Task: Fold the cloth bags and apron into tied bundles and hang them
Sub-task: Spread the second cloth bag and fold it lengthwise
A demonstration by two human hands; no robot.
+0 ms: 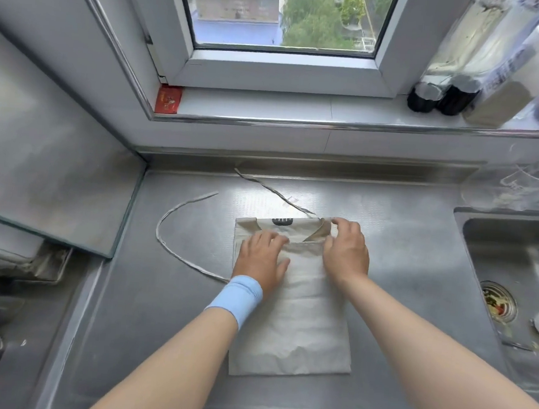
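A: Starting left of the folded cloth, what do you see?

B: One tie strap loops over the steel tabletop to the cloth's left and runs in under the left hand's wrist. A second strap trails off behind the cloth's far edge. The cloth itself lies flat as a narrow panel in the middle of the tabletop, left of the sink.

A: And the hands?

B: The left hand, above a blue wristband, presses flat with fingers spread, gripping nothing. The right hand curls its fingers onto the far right corner; I'd say pinching the fold, though the contact is hidden.

A: How will it handle?

B: Light, soft, creasing easily, probably sliding on steel. Hold the folded edge, then the straps.

A: Any writing?

B: A dark mark at the far edge, unreadable.
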